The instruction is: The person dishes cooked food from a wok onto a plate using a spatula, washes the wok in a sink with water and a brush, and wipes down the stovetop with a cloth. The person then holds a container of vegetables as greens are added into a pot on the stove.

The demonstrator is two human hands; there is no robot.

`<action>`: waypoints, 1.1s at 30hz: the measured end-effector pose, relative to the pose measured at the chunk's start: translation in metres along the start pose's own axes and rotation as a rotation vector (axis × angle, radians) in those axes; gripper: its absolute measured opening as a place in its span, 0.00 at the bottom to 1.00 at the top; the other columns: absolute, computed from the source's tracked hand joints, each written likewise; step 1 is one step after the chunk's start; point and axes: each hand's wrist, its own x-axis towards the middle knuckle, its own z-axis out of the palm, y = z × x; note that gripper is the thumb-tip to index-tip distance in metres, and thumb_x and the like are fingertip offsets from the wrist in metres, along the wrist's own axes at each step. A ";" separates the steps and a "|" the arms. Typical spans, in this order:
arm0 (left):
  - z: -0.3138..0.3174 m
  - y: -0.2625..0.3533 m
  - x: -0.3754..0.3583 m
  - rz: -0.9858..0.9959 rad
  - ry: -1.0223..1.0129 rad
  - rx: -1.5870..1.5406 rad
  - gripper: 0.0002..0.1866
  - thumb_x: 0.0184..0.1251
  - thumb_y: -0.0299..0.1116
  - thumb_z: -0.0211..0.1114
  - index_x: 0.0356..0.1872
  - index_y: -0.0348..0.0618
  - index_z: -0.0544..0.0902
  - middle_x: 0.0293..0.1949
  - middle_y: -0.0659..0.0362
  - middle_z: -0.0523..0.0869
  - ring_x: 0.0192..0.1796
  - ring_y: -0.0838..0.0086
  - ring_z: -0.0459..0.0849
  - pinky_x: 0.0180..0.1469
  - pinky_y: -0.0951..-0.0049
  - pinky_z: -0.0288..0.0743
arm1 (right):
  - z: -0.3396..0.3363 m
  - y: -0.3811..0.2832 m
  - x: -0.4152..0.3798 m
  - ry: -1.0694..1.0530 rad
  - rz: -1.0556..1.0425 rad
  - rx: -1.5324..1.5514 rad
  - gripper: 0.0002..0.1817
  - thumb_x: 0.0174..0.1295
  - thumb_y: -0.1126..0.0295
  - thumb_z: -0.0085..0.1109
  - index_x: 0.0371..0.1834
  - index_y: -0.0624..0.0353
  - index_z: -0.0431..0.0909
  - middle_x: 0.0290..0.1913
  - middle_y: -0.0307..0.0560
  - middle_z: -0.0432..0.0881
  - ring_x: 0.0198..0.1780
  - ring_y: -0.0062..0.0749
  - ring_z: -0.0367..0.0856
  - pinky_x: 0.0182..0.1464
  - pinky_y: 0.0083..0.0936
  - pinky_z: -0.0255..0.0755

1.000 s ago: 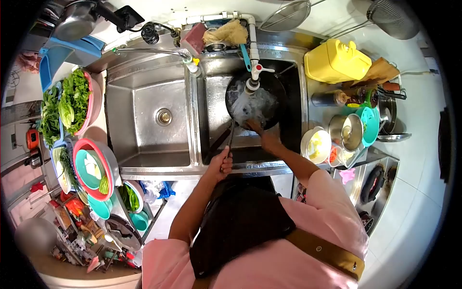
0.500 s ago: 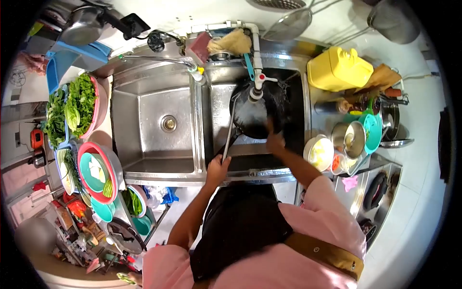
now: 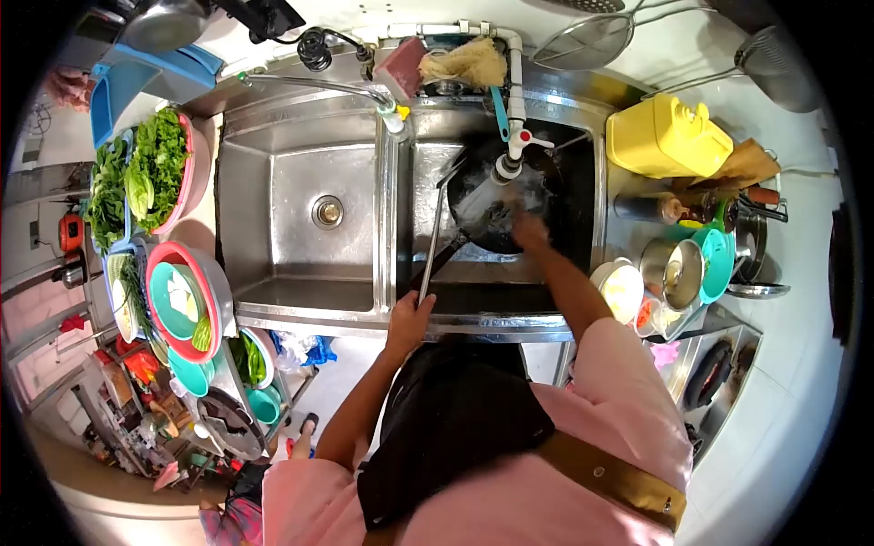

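In the right sink basin (image 3: 428, 209) lies a dark wok (image 3: 492, 238), tilted, with water running into it from the white tap (image 3: 508, 167). My left hand (image 3: 412, 320) is closed on a thin metal rod (image 3: 437, 238) at the basin's front edge; the rod slants up toward the wok's left side. Beside it the wok's dark handle runs down toward the same hand. My right hand (image 3: 530, 232) is inside the wok, in the splashing water; it is blurred, and whether it holds anything is hidden.
Left of the sink stand leafy greens (image 3: 155, 173) and a pink-rimmed basin (image 3: 221, 309). A yellow jug (image 3: 665, 136), steel pot (image 3: 672, 275) and green bowl (image 3: 716, 264) stand at right. Strainers (image 3: 587, 44) hang above. Another person's patterned clothing (image 3: 238, 520) shows at lower left.
The view has shifted, so the sink appears farther right. My right hand has moved within the wok, and the water splashes more widely. The other person's foot and clothing now show at lower left.
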 end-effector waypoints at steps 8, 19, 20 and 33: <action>0.003 -0.008 -0.005 0.020 -0.041 0.014 0.20 0.74 0.44 0.63 0.29 0.37 0.75 0.16 0.61 0.73 0.17 0.75 0.73 0.20 0.67 0.64 | 0.063 0.032 0.013 -0.090 -0.292 -0.393 0.15 0.65 0.61 0.57 0.49 0.56 0.81 0.41 0.55 0.88 0.43 0.56 0.88 0.41 0.49 0.84; -0.006 0.012 -0.002 0.003 -0.080 0.050 0.21 0.74 0.45 0.63 0.32 0.34 0.77 0.18 0.58 0.74 0.21 0.73 0.73 0.25 0.64 0.65 | 0.037 0.008 0.047 -0.010 -0.220 -0.250 0.21 0.66 0.66 0.53 0.62 0.55 0.76 0.35 0.57 0.88 0.37 0.49 0.89 0.36 0.46 0.83; -0.008 0.011 -0.002 0.012 -0.081 0.072 0.21 0.74 0.45 0.63 0.33 0.33 0.78 0.18 0.57 0.75 0.22 0.72 0.73 0.26 0.63 0.65 | 0.006 0.020 0.059 0.006 -0.196 -0.373 0.22 0.67 0.66 0.52 0.64 0.53 0.74 0.35 0.54 0.88 0.37 0.49 0.89 0.35 0.44 0.83; -0.017 0.000 -0.001 0.066 -0.012 0.386 0.17 0.70 0.45 0.65 0.40 0.38 0.80 0.32 0.40 0.86 0.37 0.40 0.85 0.39 0.46 0.75 | 0.014 -0.022 0.060 -0.021 -0.066 0.028 0.15 0.70 0.59 0.54 0.49 0.59 0.78 0.26 0.53 0.85 0.26 0.44 0.84 0.26 0.41 0.76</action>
